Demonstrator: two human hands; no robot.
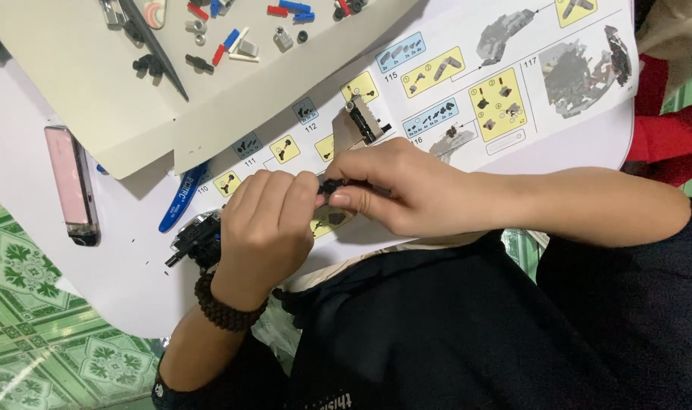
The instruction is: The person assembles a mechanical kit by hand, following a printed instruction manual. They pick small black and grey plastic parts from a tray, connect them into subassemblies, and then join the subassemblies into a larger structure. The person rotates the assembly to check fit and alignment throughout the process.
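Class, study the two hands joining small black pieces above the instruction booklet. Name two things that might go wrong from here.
1. The small black piece pinched between the left hand and right hand might slip and drop off the table edge.
2. The loose pieces on the cream lid lie unsorted, so a wrong one may be picked.

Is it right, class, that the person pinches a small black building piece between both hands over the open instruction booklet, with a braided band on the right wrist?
Not quite. The braided band is on the left wrist, as the head view shows. The left hand and right hand do pinch the small black building piece over the instruction booklet.
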